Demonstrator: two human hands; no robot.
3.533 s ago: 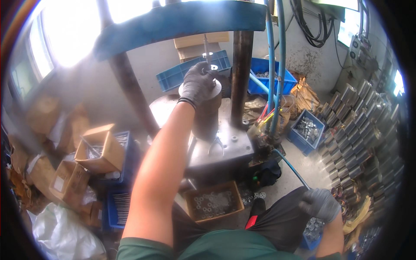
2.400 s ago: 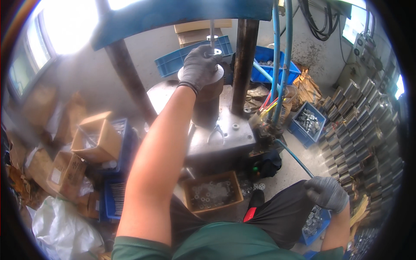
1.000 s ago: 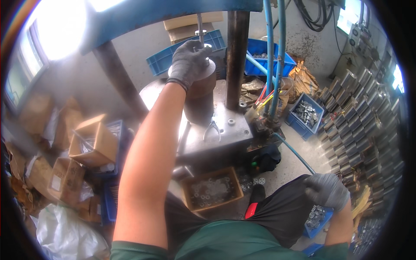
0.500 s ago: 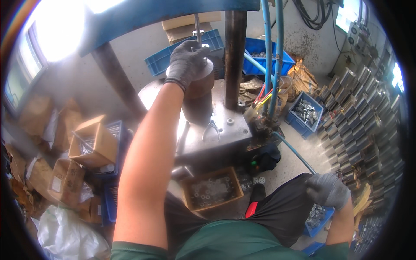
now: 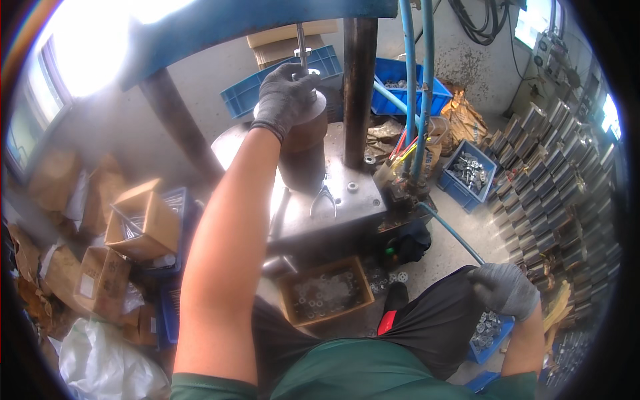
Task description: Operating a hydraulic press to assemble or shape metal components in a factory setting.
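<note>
My left hand (image 5: 283, 100), in a dark grey glove, reaches over a pale round disc (image 5: 313, 111) on top of a dark upright cylinder (image 5: 300, 160). Its fingers are closed around a small metal part that they mostly hide. Just above them, a vertical metal rod (image 5: 301, 41) with a collar comes down from the blue beam (image 5: 253, 23) of a press. At the lower right my right hand (image 5: 508, 291), also gloved, is closed on the end of a long blue lever (image 5: 452, 232). Pliers (image 5: 325, 199) lie on the metal press table (image 5: 300, 223) beside the cylinder.
Blue pipes (image 5: 427, 87) and a dark post (image 5: 360, 87) stand right of the cylinder. A tray of rings (image 5: 327, 291) sits under the table. Blue bins (image 5: 469, 175) and stacked metal tubes (image 5: 553, 187) line the right; cardboard boxes (image 5: 147, 227) and a white sack (image 5: 107, 363) crowd the left.
</note>
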